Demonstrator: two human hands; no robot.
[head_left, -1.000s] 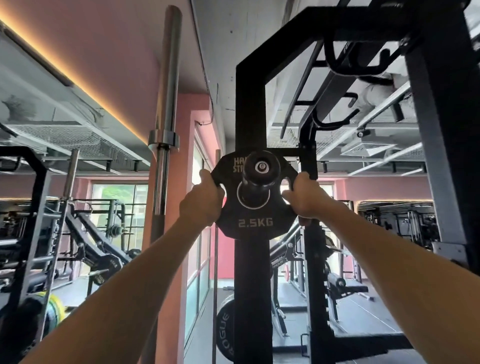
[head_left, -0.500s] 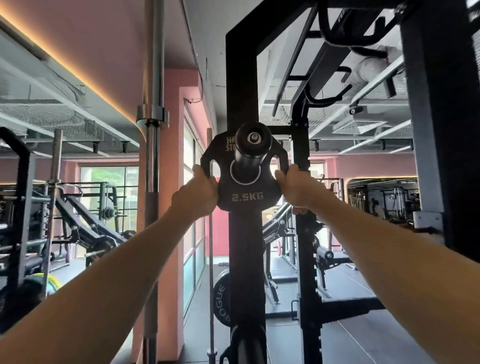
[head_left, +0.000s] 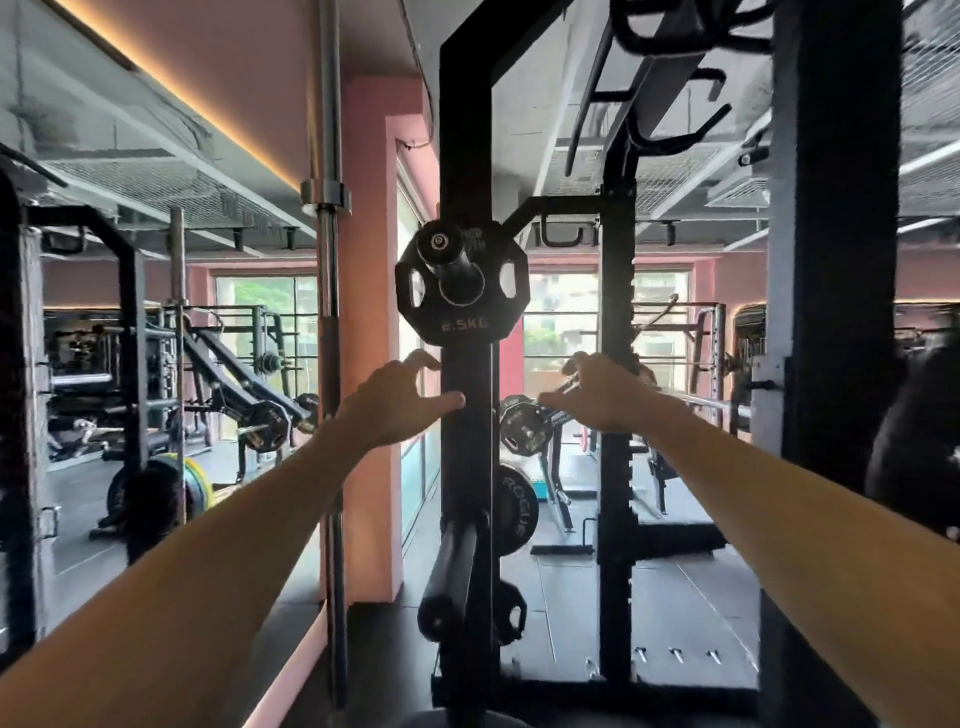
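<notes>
Plate (head_left: 462, 327) sits on the peg (head_left: 447, 257) of the rack post (head_left: 465, 130) — racking looks done. Left hand (head_left: 392, 402) at plate's 7 o'clock, right hand (head_left: 605, 392) at 5 — both w/ fingers loose, holding nothing. Remaining: prob. just lowering arms.

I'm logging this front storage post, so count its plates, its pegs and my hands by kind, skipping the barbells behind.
Weight plates: 3 (2.5KG plate, ROGUE plate just behind the post, small low plate, partly hidden)
Storage pegs: 2 (upper peg, lower peg)
Hands: 2 (left hand, right hand)
Total: 7
</notes>
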